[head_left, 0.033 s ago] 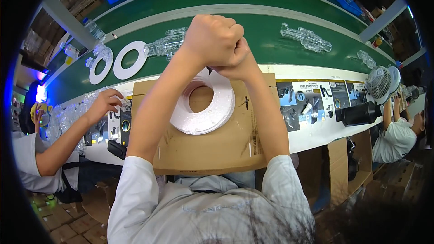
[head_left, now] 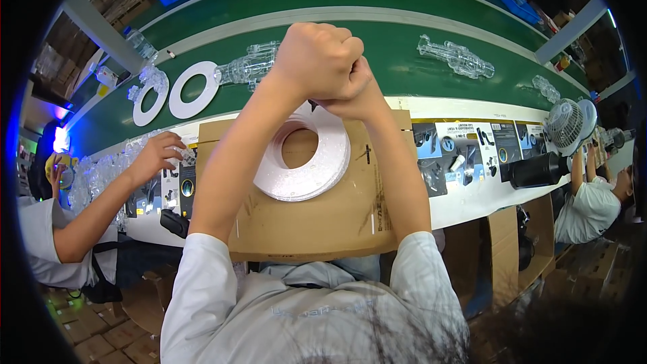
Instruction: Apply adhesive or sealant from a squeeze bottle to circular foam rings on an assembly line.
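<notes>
Both arms reach forward over a flattened cardboard box (head_left: 337,222). My left hand (head_left: 313,57) is balled into a fist, pressed against my right hand (head_left: 350,94), which is also closed just below and to its right. Whatever they grip is hidden by the fingers; only a small dark tip shows beneath them. Under my wrists, on the cardboard, lies a stack of flat white rings (head_left: 296,178). Just left of my left fist, a clear plastic blister tray (head_left: 249,67) rests on the green conveyor belt (head_left: 384,47).
Two white rings, one a loose white ring (head_left: 195,89), lie on the belt at left. Another clear tray (head_left: 455,57) sits to the right. Printed cards (head_left: 465,152), a black bottle (head_left: 536,170) and a fan (head_left: 566,121) line the right side. A co-worker's hand (head_left: 158,155) is at left.
</notes>
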Demonstrator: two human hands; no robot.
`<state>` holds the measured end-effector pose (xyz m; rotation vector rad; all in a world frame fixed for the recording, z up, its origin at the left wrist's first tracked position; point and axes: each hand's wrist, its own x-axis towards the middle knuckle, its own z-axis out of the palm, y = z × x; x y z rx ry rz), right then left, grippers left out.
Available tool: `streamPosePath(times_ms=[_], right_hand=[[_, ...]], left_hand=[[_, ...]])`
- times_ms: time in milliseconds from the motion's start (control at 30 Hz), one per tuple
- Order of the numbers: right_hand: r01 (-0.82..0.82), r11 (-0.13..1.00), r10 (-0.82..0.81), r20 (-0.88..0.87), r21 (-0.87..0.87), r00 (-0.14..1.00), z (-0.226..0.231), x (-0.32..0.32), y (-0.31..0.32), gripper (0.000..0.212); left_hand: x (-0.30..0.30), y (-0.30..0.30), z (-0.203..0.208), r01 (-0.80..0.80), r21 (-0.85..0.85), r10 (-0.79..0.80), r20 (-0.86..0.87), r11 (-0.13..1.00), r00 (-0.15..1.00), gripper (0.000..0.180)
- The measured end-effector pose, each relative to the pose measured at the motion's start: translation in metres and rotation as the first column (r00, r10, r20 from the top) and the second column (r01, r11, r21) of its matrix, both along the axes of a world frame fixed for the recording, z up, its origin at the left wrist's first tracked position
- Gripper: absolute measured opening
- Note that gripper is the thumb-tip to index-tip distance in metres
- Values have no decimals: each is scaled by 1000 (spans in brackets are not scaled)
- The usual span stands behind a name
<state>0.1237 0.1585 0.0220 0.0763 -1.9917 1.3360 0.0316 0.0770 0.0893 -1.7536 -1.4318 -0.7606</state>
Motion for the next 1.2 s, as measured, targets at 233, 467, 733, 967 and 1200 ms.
streamPosePath(times_ms=[233, 467, 733, 967, 1200], right_hand=[[-9, 1000, 9, -18, 6, 1000, -7, -3, 4, 24], [-25, 1000, 25, 19, 0, 1000, -8, -5, 4, 24], [132, 978, -114, -116, 162, 987, -5, -8, -5, 28], [65, 989, -56, -68, 135, 996, -25, -15, -1, 44], [22, 999, -17, -136, 39, 991, -13, -13, -12, 30]], left_hand=[[-4, 4, -9, -7, 8, 7, 13, 1000, 1000, 22], [-4, 3, -12, -20, 4, 20, 32, 1000, 999, 21], [0, -2, -1, 61, 45, -57, -83, 997, 995, 18], [-8, -2, -8, 14, -6, -15, -111, 1000, 994, 20], [-10, -6, -9, -10, -25, 7, -100, 1000, 995, 19]])
